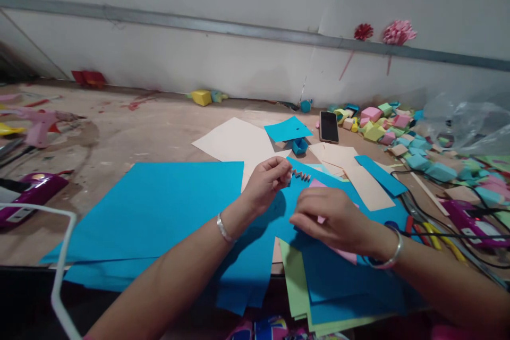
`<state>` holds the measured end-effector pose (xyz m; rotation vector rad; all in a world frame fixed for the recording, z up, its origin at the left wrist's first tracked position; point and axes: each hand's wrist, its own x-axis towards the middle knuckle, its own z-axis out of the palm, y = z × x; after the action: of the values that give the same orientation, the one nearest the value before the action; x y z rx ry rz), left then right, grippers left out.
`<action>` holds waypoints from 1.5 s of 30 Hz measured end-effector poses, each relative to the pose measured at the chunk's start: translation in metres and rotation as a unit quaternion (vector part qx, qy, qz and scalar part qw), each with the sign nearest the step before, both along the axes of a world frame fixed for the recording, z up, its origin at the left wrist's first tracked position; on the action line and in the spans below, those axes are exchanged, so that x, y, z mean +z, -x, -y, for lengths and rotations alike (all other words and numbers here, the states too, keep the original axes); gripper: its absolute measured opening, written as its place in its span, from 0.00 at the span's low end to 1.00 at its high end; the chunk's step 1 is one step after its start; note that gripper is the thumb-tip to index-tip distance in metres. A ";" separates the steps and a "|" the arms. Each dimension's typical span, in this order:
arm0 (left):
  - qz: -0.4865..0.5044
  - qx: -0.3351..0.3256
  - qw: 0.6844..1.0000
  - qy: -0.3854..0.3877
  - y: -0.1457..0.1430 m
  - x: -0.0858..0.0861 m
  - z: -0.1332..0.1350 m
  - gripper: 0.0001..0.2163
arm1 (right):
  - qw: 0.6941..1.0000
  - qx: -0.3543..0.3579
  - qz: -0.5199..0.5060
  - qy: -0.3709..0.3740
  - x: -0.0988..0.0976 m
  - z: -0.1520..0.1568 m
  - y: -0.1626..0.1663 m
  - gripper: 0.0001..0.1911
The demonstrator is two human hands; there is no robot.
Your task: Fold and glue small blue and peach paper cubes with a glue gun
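My left hand (268,185) is closed in a pinch on a small accordion-folded paper strip (302,175), whose brownish zigzag end sticks out to the right of the fingertips. Just below and right of it, my right hand (329,218) hovers with fingers curled and thumb close to the forefinger; whatever they hold, if anything, is hidden. Under both hands lie blue paper sheets (171,202), and a pink paper piece (345,256) shows partly beneath my right hand. Green sheets (292,276) stick out below the blue ones at the table's front edge.
Behind the hands are a small blue paper box (299,146), a phone (329,127) and cream paper (235,141). Several coloured paper shapes (418,154) pile up at right, near pliers (434,236) and cables. A pink glue gun (40,125) lies at left. A white frame (64,255) stands at front left.
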<state>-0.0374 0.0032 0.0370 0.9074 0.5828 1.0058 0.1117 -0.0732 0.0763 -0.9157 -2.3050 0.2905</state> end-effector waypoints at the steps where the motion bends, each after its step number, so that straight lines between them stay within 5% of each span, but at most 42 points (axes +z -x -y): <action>1: -0.001 -0.002 1.000 0.005 0.000 0.000 0.000 0.11 | 1.000 0.009 0.018 -0.010 -0.002 0.003 -0.001 0.09; 7: -0.028 -0.027 0.999 -0.024 -0.001 -0.005 0.001 0.12 | 0.992 -0.101 -0.032 -0.067 -0.004 -0.001 -0.008 0.06; 11: -0.080 -0.006 0.992 -0.102 -0.004 -0.007 0.004 0.15 | 0.975 -0.175 -0.086 0.107 0.002 -0.015 -0.008 0.13; 14: -0.092 -0.033 0.983 -0.158 -0.006 -0.007 0.008 0.20 | 0.950 -0.158 -0.119 0.241 0.003 -0.022 -0.005 0.22; 26: -0.092 -0.080 0.983 -0.138 -0.006 -0.003 0.008 0.21 | 0.966 -0.152 -0.082 0.193 -0.002 -0.017 -0.004 0.12; 32: -0.087 -0.104 0.979 -0.152 -0.004 -0.006 0.007 0.18 | 0.949 -0.130 -0.133 0.256 -0.006 -0.016 -0.005 0.11; 38: -0.147 -0.034 0.967 -0.203 -0.006 -0.009 0.006 0.21 | 0.920 -0.159 -0.157 0.321 -0.005 -0.016 -0.004 0.16; 43: -0.095 -0.131 0.974 -0.160 -0.004 -0.003 0.010 0.19 | 0.928 -0.140 -0.169 0.300 -0.001 -0.015 -0.005 0.17; 45: -0.091 -0.121 0.977 -0.152 -0.005 -0.001 0.012 0.19 | 0.922 -0.130 -0.178 0.318 -0.001 -0.013 -0.003 0.15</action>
<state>-0.0325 -0.0085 0.0358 1.3194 0.4630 0.8072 0.1148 -0.0600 0.0753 -1.3345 -1.7364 1.0381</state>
